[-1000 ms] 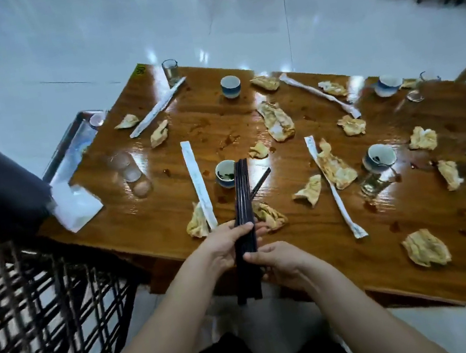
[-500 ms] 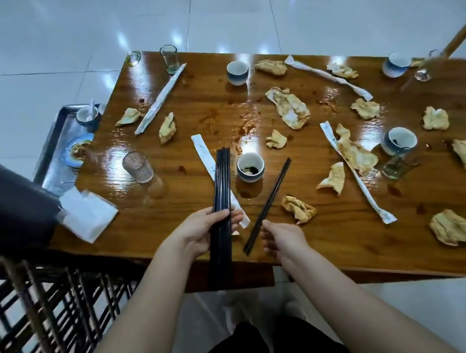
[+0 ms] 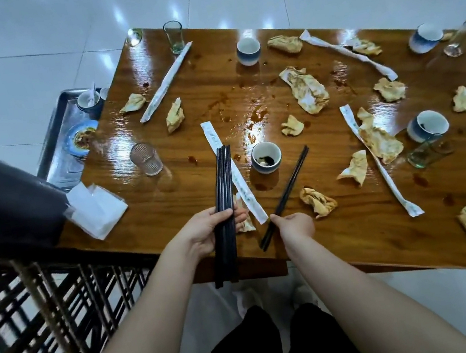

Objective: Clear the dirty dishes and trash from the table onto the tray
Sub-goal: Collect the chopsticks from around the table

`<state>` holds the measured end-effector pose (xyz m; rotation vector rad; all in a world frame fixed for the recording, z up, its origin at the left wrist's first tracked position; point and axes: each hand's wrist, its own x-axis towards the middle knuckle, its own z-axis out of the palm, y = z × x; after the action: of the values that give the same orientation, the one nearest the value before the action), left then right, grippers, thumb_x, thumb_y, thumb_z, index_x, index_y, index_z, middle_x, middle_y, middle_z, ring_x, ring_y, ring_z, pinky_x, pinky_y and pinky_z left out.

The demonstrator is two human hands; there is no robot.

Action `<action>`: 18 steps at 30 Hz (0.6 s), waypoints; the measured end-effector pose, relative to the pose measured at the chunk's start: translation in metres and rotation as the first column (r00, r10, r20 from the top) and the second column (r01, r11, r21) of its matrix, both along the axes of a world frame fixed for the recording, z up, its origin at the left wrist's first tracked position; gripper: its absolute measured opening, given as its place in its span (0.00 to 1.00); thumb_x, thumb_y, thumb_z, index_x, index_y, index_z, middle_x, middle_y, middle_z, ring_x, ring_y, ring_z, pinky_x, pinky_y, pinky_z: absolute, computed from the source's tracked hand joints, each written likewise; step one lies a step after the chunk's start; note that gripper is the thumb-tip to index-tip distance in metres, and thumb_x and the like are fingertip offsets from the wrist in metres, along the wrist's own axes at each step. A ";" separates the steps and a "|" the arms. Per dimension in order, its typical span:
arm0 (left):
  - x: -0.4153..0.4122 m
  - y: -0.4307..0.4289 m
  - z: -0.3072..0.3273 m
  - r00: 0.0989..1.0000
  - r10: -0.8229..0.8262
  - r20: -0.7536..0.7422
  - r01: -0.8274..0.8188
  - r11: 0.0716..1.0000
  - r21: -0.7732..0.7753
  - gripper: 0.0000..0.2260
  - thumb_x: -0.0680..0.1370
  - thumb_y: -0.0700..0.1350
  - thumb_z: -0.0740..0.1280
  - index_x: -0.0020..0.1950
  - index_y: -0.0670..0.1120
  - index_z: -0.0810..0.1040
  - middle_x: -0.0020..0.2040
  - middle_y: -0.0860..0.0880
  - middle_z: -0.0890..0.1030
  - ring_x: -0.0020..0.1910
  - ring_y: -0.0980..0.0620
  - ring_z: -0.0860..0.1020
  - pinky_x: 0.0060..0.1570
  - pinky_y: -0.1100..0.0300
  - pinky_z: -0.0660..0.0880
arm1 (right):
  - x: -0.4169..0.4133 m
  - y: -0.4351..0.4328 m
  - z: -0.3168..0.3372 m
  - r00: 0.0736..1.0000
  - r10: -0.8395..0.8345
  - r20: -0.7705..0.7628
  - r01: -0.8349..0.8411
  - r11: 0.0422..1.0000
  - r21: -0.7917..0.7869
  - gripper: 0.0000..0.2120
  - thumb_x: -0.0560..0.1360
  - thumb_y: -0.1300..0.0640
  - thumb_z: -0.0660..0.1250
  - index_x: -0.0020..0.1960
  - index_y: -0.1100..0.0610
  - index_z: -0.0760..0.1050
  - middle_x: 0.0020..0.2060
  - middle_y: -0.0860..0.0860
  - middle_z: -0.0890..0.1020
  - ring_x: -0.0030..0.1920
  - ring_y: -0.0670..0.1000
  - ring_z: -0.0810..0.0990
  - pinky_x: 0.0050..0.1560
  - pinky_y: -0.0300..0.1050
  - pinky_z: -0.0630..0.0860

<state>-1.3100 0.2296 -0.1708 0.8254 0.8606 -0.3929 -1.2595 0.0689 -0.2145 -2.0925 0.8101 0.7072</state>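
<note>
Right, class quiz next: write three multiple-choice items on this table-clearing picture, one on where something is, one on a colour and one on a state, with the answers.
1. Where is the metal tray?
A) off the left end of the table
B) in the middle of the table
C) on the person's lap

2. What colour is the bundle of chopsticks in the left hand?
A) red
B) black
C) white

3. What is the right hand doing?
A) lying flat and open on the table
B) gripping a cup
C) holding a pair of chopsticks

Answers:
1 A: the tray's rim shows beyond the table's left edge.
2 B: the sticks are black along their whole length.
3 C: the fingers curl round the pair's near end, and the pair slants away over the table.
</note>
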 end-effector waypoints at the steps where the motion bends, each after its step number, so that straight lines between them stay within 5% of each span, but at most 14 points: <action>1: 0.000 0.000 -0.001 1.000 -0.003 -0.004 0.003 1.000 -0.001 0.06 0.79 0.34 0.62 0.53 0.36 0.77 0.45 0.40 0.85 0.43 0.48 0.85 0.37 0.59 0.81 | 0.001 0.001 0.000 1.000 0.014 -0.007 -0.014 1.000 -0.017 0.16 0.74 0.49 0.71 0.52 0.61 0.82 0.48 0.54 0.83 0.50 0.55 0.81 0.51 0.46 0.76; 14: 0.008 -0.014 -0.011 0.998 -0.042 -0.047 0.039 0.998 -0.045 0.08 0.79 0.34 0.63 0.57 0.36 0.77 0.48 0.40 0.85 0.46 0.47 0.85 0.40 0.58 0.82 | 0.005 -0.008 -0.008 0.988 0.152 0.011 -0.150 0.982 -0.114 0.11 0.75 0.50 0.70 0.40 0.57 0.77 0.39 0.51 0.80 0.40 0.51 0.77 0.42 0.45 0.74; 18: 0.009 -0.019 -0.011 0.997 -0.058 -0.055 0.055 0.997 -0.053 0.07 0.79 0.34 0.63 0.55 0.36 0.77 0.50 0.40 0.84 0.48 0.46 0.84 0.45 0.56 0.82 | 0.002 -0.007 -0.004 0.980 0.195 0.041 -0.184 0.964 -0.192 0.08 0.75 0.51 0.69 0.44 0.55 0.75 0.42 0.51 0.79 0.42 0.51 0.77 0.40 0.44 0.72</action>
<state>-1.3008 0.2107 -0.1819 0.7954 0.8777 -0.4889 -1.2570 0.0616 -0.2189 -2.3733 0.6711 0.6883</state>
